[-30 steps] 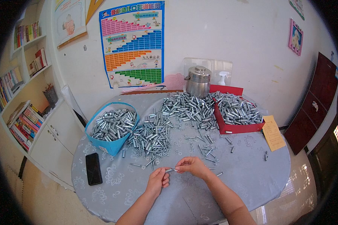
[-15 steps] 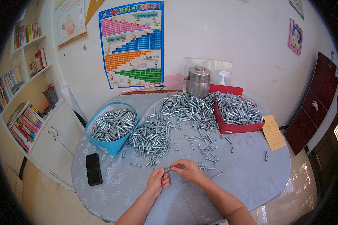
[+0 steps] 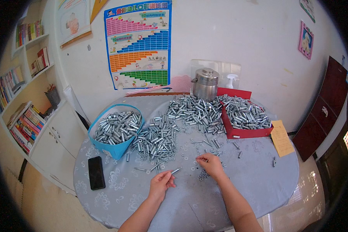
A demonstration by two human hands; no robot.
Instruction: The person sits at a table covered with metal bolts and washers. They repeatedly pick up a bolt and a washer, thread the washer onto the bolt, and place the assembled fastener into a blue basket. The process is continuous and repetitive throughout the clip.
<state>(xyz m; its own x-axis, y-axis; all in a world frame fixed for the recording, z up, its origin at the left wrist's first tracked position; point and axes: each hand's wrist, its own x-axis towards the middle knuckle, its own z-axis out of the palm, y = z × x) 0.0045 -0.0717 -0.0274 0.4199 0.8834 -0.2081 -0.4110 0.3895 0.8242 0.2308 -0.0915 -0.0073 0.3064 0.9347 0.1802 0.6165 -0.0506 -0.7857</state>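
Near the front of the table my left hand [image 3: 161, 185] pinches a silvery metal bolt [image 3: 176, 170] between thumb and fingers, its tip pointing up and to the right. To the right and a little farther off, my right hand [image 3: 210, 164] hovers low over the cloth with thumb and fingertips together. Whatever those fingertips may hold is too small to tell. Small nuts [image 3: 203, 175] lie beside and partly under this hand. A loose heap of bolts [image 3: 155, 141] spreads just beyond both hands, with washers scattered along its right edge.
A blue bin [image 3: 113, 148] full of metal sleeves stands left, a black phone [image 3: 96, 173] before it. At the back are another heap [image 3: 195, 112], a steel pot [image 3: 205, 86] and a red box [image 3: 248, 133] of sleeves. A yellow booklet [image 3: 282, 139] lies right.
My right hand has left the bolt and moved right and away, toward the small nuts and washers. The left hand keeps the bolt at about the same place.
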